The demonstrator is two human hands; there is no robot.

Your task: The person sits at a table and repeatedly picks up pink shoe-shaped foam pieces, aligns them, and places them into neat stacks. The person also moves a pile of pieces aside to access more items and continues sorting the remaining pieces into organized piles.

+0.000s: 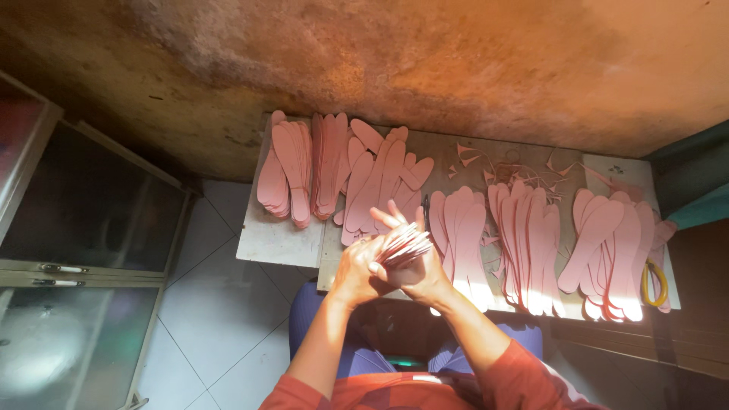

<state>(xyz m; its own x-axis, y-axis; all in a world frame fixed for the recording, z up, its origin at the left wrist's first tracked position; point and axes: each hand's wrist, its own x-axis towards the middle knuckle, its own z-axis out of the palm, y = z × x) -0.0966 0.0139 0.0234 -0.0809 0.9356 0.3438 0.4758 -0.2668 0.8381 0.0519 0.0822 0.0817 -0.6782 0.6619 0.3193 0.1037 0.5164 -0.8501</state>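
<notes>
Both my hands meet over the front edge of a small worktable. My left hand and my right hand together clasp a stack of pink sole-shaped cutouts, seen edge-on and fanned slightly. On the table lie piles of the same pink cutouts: one pile at the far left, one behind my hands, one just right of my hands, and two more further right.
Pink offcut scraps litter the table's back. A yellow rubber band lies at the right end. A rough wall rises behind. A glass-fronted cabinet stands at the left over white floor tiles.
</notes>
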